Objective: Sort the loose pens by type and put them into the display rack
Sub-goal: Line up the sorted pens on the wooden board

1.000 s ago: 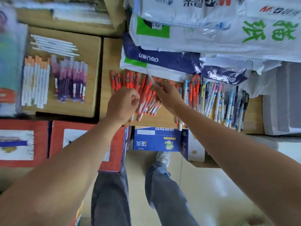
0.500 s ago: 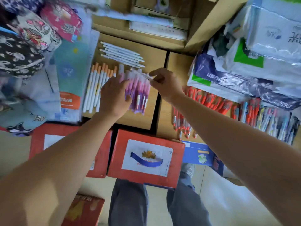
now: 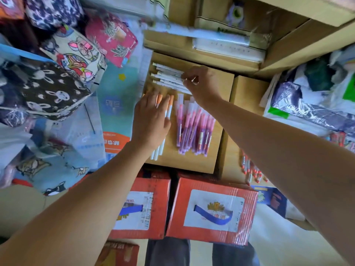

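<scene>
Three sorted groups of pens lie on a brown box top (image 3: 184, 163). At the far end lie white pens (image 3: 166, 74), laid crosswise. Orange-capped white pens (image 3: 170, 105) are at the left and purple pens (image 3: 192, 131) at the right. My right hand (image 3: 201, 83) pinches a white pen at the right end of the white group. My left hand (image 3: 151, 120) rests flat with straight fingers on the orange-capped pens and covers most of them. Red-capped pens (image 3: 250, 170) lie on the neighbouring box to the right, partly behind my right forearm.
Patterned pouches (image 3: 57, 83) and packaged stationery pile up on the left. Wrapped paper reams (image 3: 307, 112) sit at the right. Two red cartons (image 3: 211, 208) stand below the box edge, above my legs. Cardboard boxes and a ruler pack fill the back.
The view swung left from the red pens to the sorted groups. My right hand carried a white pen over to the white group, and my left hand moved onto the orange-capped pens.
</scene>
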{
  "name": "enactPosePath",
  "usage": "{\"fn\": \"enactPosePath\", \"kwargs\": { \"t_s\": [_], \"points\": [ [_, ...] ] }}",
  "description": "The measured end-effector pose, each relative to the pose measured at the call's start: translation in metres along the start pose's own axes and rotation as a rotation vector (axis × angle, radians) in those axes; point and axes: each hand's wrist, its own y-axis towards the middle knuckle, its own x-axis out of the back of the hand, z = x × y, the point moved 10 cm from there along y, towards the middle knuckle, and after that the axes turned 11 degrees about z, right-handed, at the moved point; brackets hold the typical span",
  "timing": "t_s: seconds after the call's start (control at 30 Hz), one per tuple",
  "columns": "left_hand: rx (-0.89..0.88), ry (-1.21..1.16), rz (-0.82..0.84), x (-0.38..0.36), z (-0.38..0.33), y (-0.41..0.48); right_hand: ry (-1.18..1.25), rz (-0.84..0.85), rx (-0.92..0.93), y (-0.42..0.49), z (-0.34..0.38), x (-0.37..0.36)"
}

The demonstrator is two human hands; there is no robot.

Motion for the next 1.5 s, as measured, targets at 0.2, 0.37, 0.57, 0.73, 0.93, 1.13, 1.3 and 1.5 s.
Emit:
{"fn": "enactPosePath", "kwargs": {
  "t_s": [0.2, 0.37, 0.57, 0.73, 0.93, 1.13, 1.3, 1.5],
  "points": [
    [-0.011, 0.008, -0.016, 0.005, 0.001, 0.002, -0.046, -0.037, 0.033, 0.001, 0.002, -0.003],
    [0.024, 0.032, -0.025, 0.016, -0.006, 0.002, -0.044, -0.096, 0.069, -0.023, 0.002, 0.014],
    [-0.099, -0.005, -0.038, 0.028, -0.065, -0.001, 0.116, -0.069, 0.021, -0.083, -0.019, 0.046],
    [-0.163, -0.203, 0.090, 0.009, -0.154, -0.008, 0.206, -0.094, -0.077, -0.153, -0.085, 0.091],
    [-0.245, -0.258, 0.305, -0.054, -0.264, -0.023, 0.167, -0.142, -0.201, -0.225, -0.193, 0.154],
    [-0.270, -0.268, 0.387, -0.127, -0.362, -0.035, 0.041, -0.121, -0.324, -0.288, -0.300, 0.200],
    [-0.263, -0.172, 0.441, -0.176, -0.422, -0.030, -0.065, -0.053, -0.441, -0.316, -0.371, 0.218],
    [-0.264, -0.059, 0.492, -0.216, -0.450, -0.027, -0.026, -0.064, -0.289, -0.314, -0.383, 0.220]
  ]
}}
